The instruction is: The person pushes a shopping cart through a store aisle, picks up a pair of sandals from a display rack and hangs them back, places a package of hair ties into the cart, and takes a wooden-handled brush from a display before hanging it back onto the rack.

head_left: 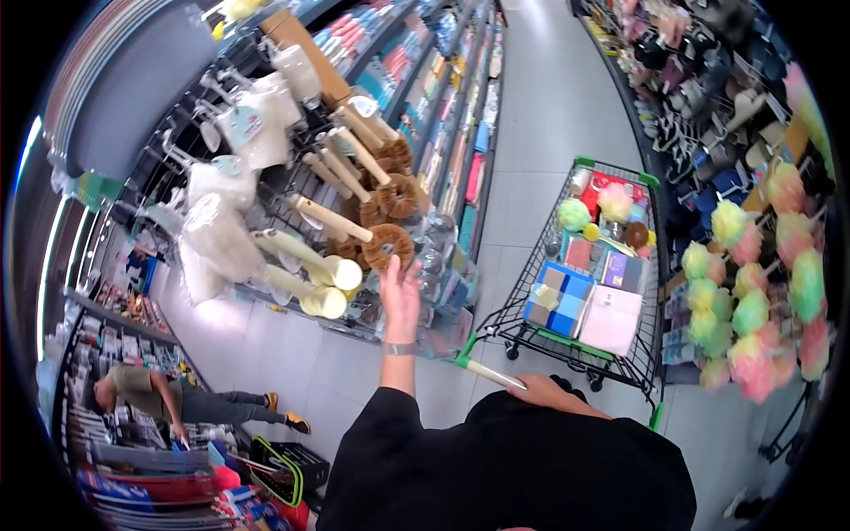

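My left hand (400, 296) reaches up to a toilet brush with a ring-shaped brown bristle head (388, 248) and a pale wooden handle (332, 219). Its fingers are stretched out at the lower edge of the bristles; whether they touch is hard to tell. Similar brown brushes (397, 196) hang just above, and cream-coloured toilet brushes with round cups (329, 301) hang to the left. My right hand (536, 391) is wrapped round the handle of a shopping cart (491, 373). Inside the cart lie a blue checked box (558, 298), a pale pink pack (611, 319) and fluffy pastel dusters (614, 202).
Plastic-wrapped white brushes (217, 234) hang on the left rack. Pastel dusters (753, 363) and slippers (708, 115) hang along the right. A tiled aisle (540, 115) runs ahead. At lower left, another person (146, 394) stands near a shopping basket (288, 469).
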`<state>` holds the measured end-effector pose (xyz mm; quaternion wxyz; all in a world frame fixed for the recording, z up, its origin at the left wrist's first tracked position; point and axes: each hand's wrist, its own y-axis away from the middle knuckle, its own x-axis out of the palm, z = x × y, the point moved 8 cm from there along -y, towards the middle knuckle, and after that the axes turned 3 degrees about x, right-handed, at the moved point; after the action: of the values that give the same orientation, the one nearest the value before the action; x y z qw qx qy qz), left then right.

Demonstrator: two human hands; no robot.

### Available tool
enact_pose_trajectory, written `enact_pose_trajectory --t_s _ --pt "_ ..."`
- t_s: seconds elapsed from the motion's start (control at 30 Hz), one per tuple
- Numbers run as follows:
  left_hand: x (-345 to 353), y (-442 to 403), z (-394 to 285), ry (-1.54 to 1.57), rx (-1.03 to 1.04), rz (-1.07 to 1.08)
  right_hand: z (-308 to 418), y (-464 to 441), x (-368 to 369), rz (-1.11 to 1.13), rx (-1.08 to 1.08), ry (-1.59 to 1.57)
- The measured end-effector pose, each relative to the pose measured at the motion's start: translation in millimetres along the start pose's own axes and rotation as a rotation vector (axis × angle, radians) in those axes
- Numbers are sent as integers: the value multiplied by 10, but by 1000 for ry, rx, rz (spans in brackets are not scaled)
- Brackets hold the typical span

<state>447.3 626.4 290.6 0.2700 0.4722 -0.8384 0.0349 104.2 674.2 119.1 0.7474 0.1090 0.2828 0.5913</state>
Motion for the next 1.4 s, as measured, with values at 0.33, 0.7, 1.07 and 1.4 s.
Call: enact_pose_trajectory --t_s 0.33,0.7,1.07,1.4 --pt "152 210 -164 -64 37 70 60 26 -56 -14 36 -7" --pt "59 164 -452 -115 154 64 110 58 -75 -4 65 -22" --pt "94 28 -726 -325 280 47 56 38 -13 -12 56 115" --pt "159 542 41 -234 7 180 -84 -130 85 8 -77 291"
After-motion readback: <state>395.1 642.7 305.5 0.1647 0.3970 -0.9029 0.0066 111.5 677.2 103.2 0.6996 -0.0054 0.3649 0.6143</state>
